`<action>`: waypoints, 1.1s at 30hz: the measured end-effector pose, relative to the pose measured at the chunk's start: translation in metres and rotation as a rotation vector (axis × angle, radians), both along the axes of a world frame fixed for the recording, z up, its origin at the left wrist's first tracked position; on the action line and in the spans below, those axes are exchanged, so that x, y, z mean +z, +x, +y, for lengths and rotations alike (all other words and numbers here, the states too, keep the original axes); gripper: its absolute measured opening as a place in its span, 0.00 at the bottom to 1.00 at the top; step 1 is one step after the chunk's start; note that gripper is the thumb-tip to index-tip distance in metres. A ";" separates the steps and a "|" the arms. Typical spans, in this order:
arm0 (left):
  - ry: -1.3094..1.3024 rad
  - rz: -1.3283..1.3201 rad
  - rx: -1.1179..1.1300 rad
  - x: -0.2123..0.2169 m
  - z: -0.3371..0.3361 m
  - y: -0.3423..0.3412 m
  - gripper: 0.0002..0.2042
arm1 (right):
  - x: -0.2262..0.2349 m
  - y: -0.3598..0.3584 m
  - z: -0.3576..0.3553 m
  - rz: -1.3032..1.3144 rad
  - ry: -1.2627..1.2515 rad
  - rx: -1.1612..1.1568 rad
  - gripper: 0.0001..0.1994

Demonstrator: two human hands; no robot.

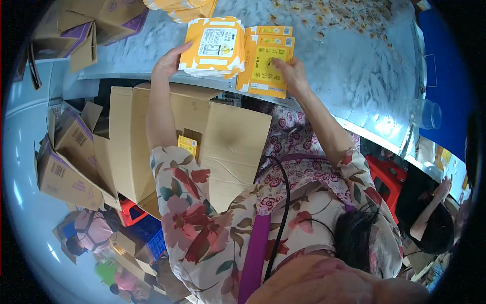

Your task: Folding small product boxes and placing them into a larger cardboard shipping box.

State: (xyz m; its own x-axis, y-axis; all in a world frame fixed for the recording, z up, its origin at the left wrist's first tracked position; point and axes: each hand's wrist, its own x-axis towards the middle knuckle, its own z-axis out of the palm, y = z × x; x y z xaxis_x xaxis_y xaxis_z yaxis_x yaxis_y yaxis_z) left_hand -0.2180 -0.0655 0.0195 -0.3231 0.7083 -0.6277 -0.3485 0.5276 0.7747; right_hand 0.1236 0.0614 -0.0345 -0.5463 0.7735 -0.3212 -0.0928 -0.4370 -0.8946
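Both hands are up on the bench (354,61), a pale marbled top, working at two piles of flat yellow cartons. The left hand (171,62) lies against the left edge of the nearer stack (213,46), fingers spread along its side and thumb up over the top sheet, so it is steadying rather than clenching. The right hand (289,70) rests fingers-down on the second pile (266,63), which lies just beside the first and touches it; whether it is pinching a sheet I cannot tell. Below the bench edge, between the forearms, stands an open box (152,147) with one yellow carton (188,145) showing inside. More opened boxes (66,162) crowd the floor to the left, and a red stool (386,175) sits to the right.
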 end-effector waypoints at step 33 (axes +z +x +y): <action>0.109 0.320 -0.177 0.055 0.060 0.107 0.27 | 0.001 0.022 -0.007 0.178 -0.176 -0.063 0.13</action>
